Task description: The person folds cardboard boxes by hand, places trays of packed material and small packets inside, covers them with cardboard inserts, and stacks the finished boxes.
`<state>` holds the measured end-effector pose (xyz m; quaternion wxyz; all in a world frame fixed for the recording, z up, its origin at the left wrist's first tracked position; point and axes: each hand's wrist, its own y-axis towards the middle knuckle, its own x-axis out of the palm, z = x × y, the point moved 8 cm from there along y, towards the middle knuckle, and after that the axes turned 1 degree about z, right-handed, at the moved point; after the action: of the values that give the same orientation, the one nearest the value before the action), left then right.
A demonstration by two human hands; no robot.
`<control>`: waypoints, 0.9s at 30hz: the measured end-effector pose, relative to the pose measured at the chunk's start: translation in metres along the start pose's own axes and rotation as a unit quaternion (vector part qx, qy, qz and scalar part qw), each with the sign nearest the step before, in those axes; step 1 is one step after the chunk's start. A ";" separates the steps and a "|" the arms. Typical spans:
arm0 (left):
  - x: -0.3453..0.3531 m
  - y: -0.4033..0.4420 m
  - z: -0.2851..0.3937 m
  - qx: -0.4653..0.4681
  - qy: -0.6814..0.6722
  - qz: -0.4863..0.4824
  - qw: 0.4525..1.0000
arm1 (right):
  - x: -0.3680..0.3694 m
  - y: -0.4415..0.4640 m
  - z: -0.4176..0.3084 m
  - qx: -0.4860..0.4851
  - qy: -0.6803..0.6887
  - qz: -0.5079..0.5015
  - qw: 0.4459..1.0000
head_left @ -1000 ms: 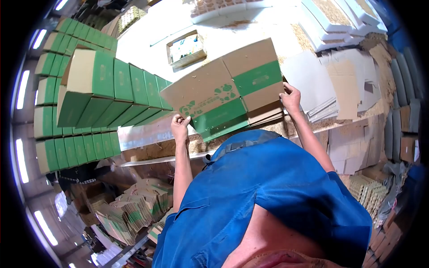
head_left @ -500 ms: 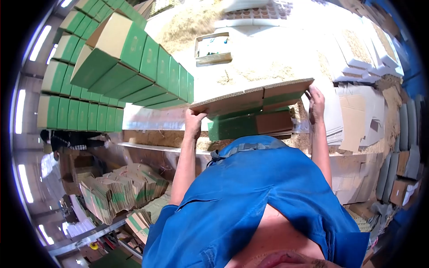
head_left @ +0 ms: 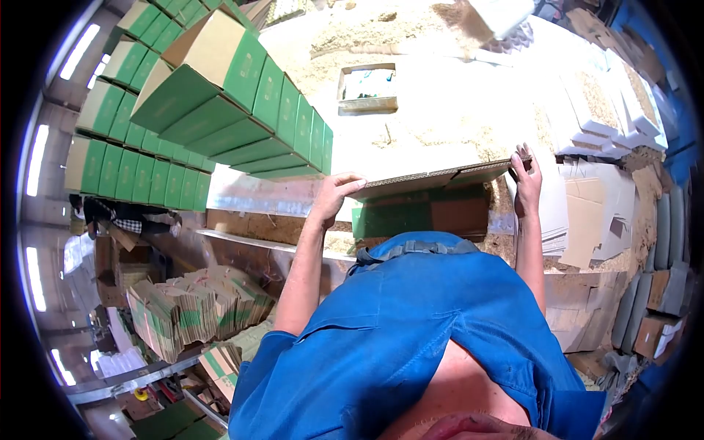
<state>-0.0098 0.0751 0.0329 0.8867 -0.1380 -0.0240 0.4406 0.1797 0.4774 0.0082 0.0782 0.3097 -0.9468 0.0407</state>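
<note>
A flat folded carton, brown with green, stands nearly edge-on between my hands. My left hand pinches its left end, and my right hand grips its right end with thumb and fingers. Just below it, close to my waist, lies another green and brown carton on the table. To the left of my left hand rises a row of formed green boxes.
A shallow box with small items sits on the white table. White foam trays and flat cardboard sheets are at the right. Bundled flat cartons lie at the lower left. Part of another person shows behind.
The carton's printed face has tilted away until mainly its edge shows. Both hands moved with it, and the view has shifted, with the green boxes now farther right in it.
</note>
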 end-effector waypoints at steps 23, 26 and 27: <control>0.035 0.005 0.108 0.132 0.362 -0.022 0.922 | 0.066 -0.018 -0.069 -0.061 -0.047 -0.168 0.983; 0.035 0.025 0.092 0.129 0.404 -0.022 0.905 | 0.094 -0.016 -0.055 -0.013 -0.066 -0.187 0.980; 0.034 0.034 0.085 0.109 0.426 -0.011 0.898 | 0.100 -0.014 -0.042 -0.005 -0.083 -0.188 0.979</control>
<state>-0.0292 0.1403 0.1025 0.8264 -0.2144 0.4031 0.3295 0.1134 0.4136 0.0669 0.0074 0.4844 -0.8748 -0.0051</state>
